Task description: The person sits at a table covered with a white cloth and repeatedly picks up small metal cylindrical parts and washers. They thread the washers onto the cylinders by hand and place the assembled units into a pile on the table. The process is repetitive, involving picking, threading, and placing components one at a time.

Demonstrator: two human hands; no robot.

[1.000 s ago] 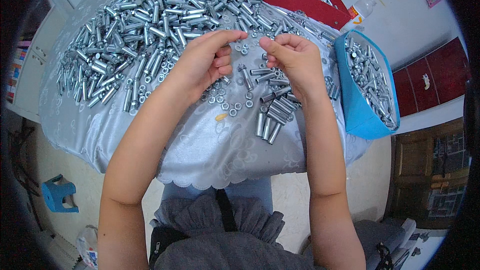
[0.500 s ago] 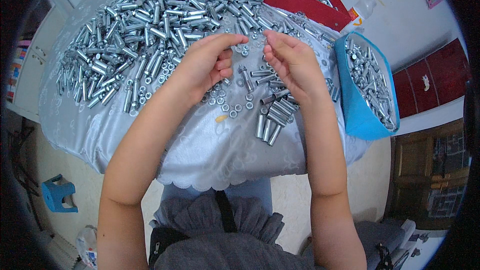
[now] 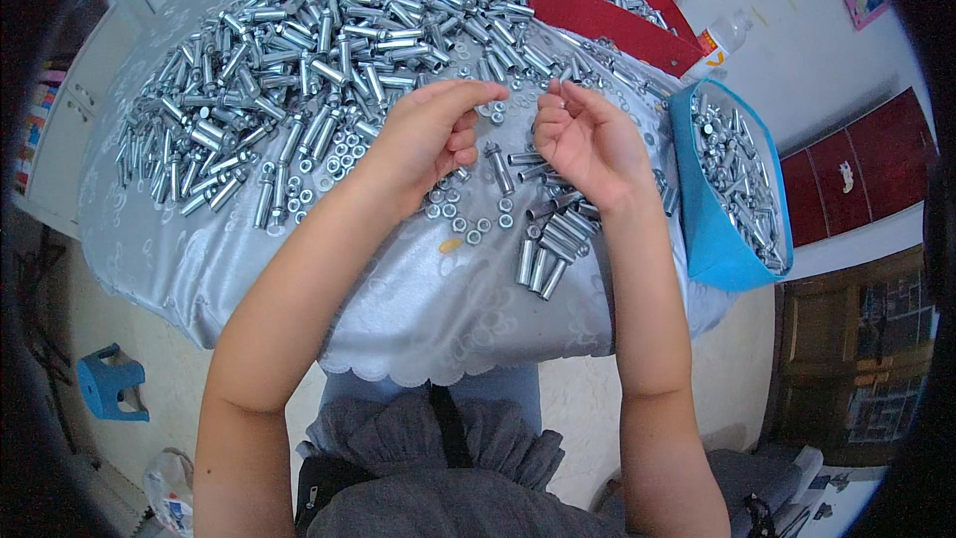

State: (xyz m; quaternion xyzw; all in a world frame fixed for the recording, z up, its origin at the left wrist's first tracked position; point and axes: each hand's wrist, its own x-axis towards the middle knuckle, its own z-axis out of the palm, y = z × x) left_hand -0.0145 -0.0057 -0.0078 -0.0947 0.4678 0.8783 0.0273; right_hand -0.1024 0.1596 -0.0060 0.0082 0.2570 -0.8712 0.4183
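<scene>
Fingertips [image 3: 488,94] of the left hand [image 3: 428,130]: index straight out, others curled. Can't tell if the thumb meets it or if anything's pinched. Right hand [image 3: 600,147]: palm partly up, fingers half curled, tips bunched near the thumb; can't tell if they're clamped on something small. Tips of the two hands face each other, apart.

Nearest parts: nuts [image 3: 497,118] by the left index tip, and one loose sleeve bolt [image 3: 500,169] lying on the tablecloth [image 3: 398,314] between the hands, nearer the person than the tips.

Handling, my read: bolt is metal, rigid, hefty for its size, not fragile. Smooth barrel probably slippery, may roll. Take it across mid-barrel, thumb and index; the nutted end should give more bite. Nuts: light, pinch on opposite flats.

Axis: bolt runs mostly away from the person, slightly skewed. Nutted end far and left, barrel end near and right.

Outward: metal sleeves [image 3: 554,280] clustered by the right wrist, the nearest few end-on toward the person. Big hardware heap [image 3: 329,50] far left, axes every which way. Blue bin [image 3: 705,239] right, red box [image 3: 637,28] beyond it, both holding more hardware.
</scene>
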